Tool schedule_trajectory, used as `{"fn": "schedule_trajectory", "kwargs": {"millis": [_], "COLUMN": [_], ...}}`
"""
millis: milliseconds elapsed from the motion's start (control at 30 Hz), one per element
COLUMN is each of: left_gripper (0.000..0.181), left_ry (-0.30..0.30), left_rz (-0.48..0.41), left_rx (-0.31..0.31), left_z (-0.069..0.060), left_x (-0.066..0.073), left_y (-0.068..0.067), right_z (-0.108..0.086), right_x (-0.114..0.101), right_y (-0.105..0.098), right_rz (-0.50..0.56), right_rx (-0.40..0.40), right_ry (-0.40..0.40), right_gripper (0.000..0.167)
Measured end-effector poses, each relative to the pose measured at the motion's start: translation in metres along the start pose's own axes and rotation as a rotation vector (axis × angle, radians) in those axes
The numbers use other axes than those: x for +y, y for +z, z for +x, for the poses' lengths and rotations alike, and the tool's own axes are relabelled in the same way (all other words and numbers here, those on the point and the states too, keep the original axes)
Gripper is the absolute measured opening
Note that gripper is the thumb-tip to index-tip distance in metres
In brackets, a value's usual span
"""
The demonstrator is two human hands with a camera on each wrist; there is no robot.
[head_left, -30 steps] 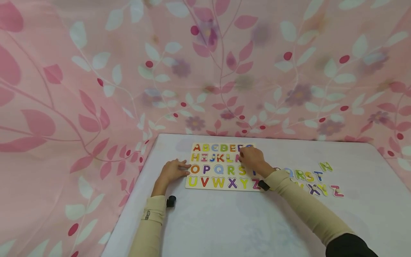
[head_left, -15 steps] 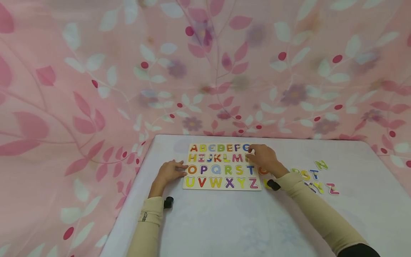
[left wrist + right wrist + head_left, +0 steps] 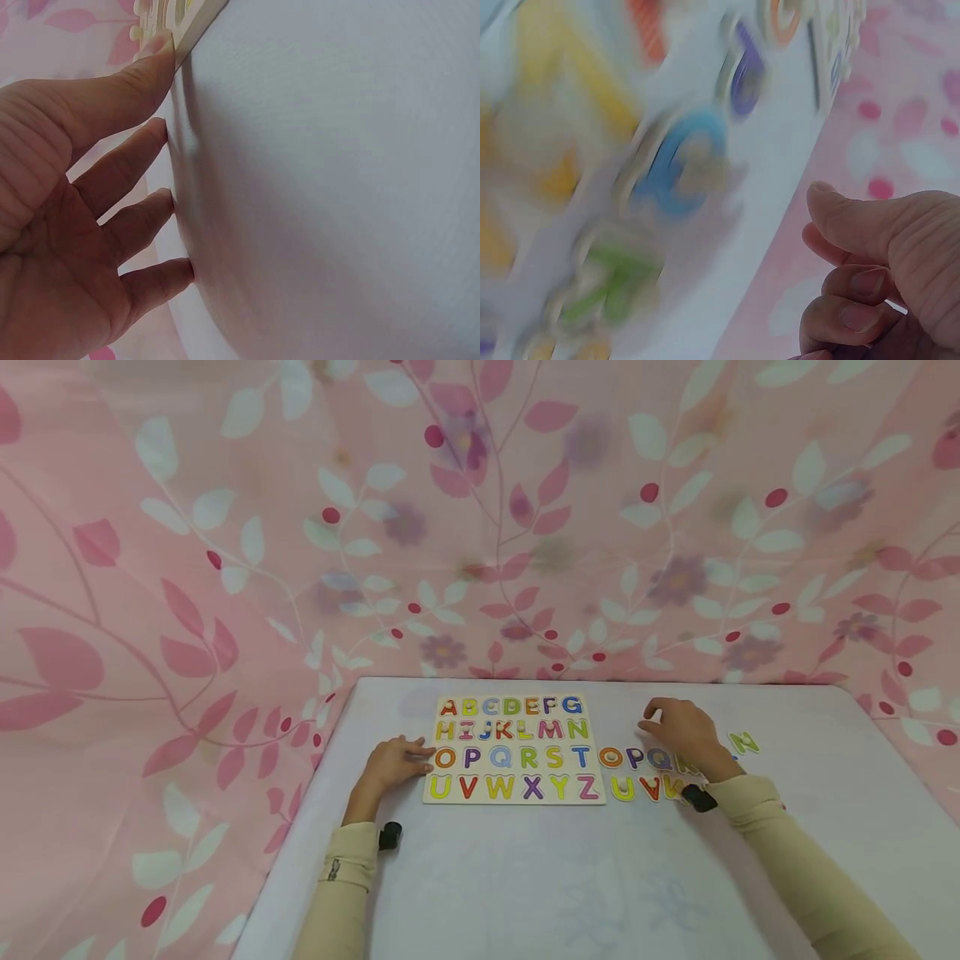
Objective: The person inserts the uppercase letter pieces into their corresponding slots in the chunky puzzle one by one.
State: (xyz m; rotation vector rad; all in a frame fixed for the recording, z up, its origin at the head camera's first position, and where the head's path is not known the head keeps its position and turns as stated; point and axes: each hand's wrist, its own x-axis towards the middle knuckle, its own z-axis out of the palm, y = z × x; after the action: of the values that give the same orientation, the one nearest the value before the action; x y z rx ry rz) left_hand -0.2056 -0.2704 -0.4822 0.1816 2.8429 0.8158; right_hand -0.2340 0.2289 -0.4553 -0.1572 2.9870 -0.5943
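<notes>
Here we are with the puzzle board (image 3: 483,793) flat on the white table (image 3: 525,877), its far row of letters looking filled from A to G and the next row knobbed as far as the M piece (image 3: 551,729). We read this as the gap between two placements: the green N recess (image 3: 577,729) looks vacant, while the loose N (image 3: 744,743) lies tilted out to the right, beyond the right hand (image 3: 686,727). That hand is above the table, right of the board — thumb near the index finger, the other fingers curled, nothing we can see pinched between them. On the left, the left hand (image 3: 388,766) has its fingers spread on the cloth, thumb touching the board's left edge. Near the board's right side we spot the loose O (image 3: 611,757), with the loose U (image 3: 622,789) on its near side. Our call — the next move wants a reach right for the N's knob, then a turn to square it to its recess.
</notes>
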Motion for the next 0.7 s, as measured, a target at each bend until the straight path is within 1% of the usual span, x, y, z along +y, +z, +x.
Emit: {"fn": "schedule_trajectory", "kwargs": {"millis": [100,233,433,567,700], "left_gripper": [0.036,0.036,0.036,0.036,0.036], "left_ry": [-0.003,0.007,0.017,0.021,0.012], "left_rz": [-0.005,-0.005,0.002,0.011,0.0], "left_rx": [-0.001,0.005,0.007,0.006,0.009], "left_z": [-0.001,-0.001,-0.002,-0.002,-0.001], "left_x": [-0.001,-0.002,-0.001,0.0,0.002], "left_y": [0.001,0.001,0.0,0.0,-0.001], "right_z": [-0.006,-0.011,-0.019,-0.026,-0.033], "right_x": [0.018,0.042,0.074,0.091,0.105], "right_y": [-0.009,-0.02,-0.032,-0.037,-0.039], "right_rz": [-0.007,-0.022,-0.056,-0.055,-0.054], "right_rx": [0.019,0.012,-0.006,-0.017,-0.022], "right_ry": [0.008,0.033,0.112,0.166,0.195], "right_gripper": [0.025,0.027,0.032,0.035,0.035]}}
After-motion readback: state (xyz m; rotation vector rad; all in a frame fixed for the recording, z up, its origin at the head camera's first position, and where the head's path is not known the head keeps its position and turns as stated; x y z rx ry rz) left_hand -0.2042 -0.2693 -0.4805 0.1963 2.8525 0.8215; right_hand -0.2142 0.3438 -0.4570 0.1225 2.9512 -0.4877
